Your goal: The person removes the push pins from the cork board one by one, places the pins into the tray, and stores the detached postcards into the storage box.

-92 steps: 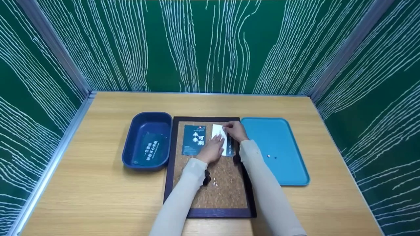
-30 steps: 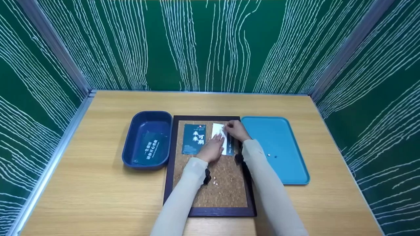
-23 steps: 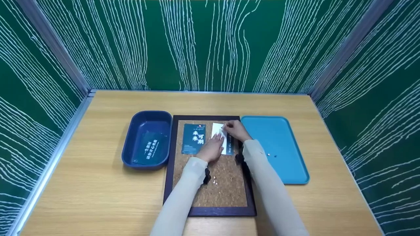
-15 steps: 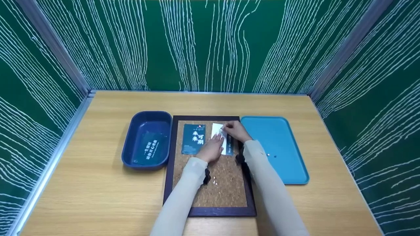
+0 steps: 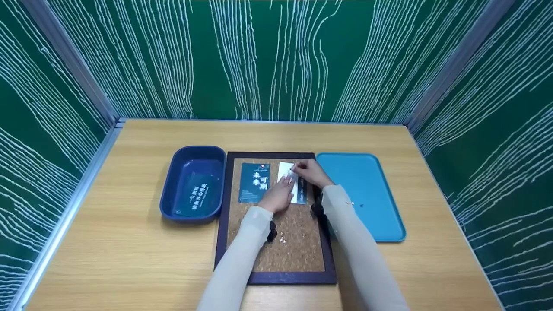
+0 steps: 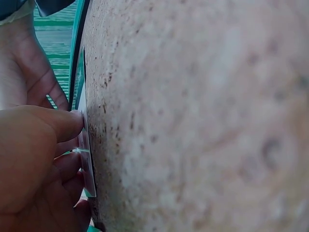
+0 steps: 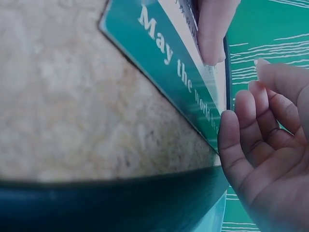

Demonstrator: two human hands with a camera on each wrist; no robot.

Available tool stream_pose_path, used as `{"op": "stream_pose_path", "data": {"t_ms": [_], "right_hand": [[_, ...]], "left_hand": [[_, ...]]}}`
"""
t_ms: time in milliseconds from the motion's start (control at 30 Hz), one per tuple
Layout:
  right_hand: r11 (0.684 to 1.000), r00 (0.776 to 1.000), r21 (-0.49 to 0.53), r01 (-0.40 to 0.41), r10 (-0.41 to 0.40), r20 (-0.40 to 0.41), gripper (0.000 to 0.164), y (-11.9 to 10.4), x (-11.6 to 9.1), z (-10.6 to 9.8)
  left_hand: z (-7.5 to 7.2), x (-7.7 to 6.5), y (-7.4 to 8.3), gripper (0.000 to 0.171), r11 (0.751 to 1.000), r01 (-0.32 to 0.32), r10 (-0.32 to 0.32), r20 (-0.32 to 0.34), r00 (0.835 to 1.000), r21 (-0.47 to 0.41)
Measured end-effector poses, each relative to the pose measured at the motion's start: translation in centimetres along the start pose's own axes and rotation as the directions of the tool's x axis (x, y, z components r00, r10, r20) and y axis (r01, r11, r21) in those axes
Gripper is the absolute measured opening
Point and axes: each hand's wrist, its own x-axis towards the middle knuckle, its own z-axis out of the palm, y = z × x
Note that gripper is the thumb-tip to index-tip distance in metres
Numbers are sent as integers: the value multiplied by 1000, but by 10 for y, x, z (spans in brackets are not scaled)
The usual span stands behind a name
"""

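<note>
A white-and-green card (image 5: 301,197) with "May the world" lettering lies on the framed corkboard (image 5: 298,259). Across its lower half my left hand (image 5: 278,196) presses with extended fingers; the left wrist view has the thumb and fingers flat along the card (image 6: 87,164). Near the card's top edge, my right hand (image 5: 312,171) pinches a tiny pushpin, mostly hidden by its fingertips. The right wrist view catches the thumb and index finger (image 7: 259,88) nearly together. Left of this card, a green card (image 5: 249,188) hangs by a pin at its top.
Several clear pushpins (image 5: 282,238) lie on the lower cork. To the left stands a dark blue bin (image 5: 193,151) with a green card (image 5: 192,203) in it. A light blue tray (image 5: 363,172) with two small pins is at the right, partly under the right forearm.
Over the last three seconds the right fingertips have shifted slightly left over the card's top, and the right wrist has moved a little right. The left hand stays put on the card.
</note>
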Motion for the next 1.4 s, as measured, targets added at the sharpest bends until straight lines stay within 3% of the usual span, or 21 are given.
{"op": "stream_pose_path", "data": {"t_ms": [467, 600, 1267, 1400], "right_hand": [[1000, 999, -6, -8, 9, 45, 24, -4, -7, -1], [1000, 998, -8, 6, -6, 56, 25, -4, -10, -4], [994, 993, -9, -108, 109, 37, 32, 0, -29, -39], [995, 995, -29, -99, 99, 31, 33, 1, -33, -44]], "left_hand": [[-1, 0, -2, 48, 998, 18, -16, 20, 1000, -67], [-1, 0, -2, 49, 999, 2, -2, 13, 1000, -46], [-2, -2, -1, 50, 998, 13, -11, 34, 999, -58], [-2, -3, -1, 50, 998, 12, -10, 31, 999, -66]]}}
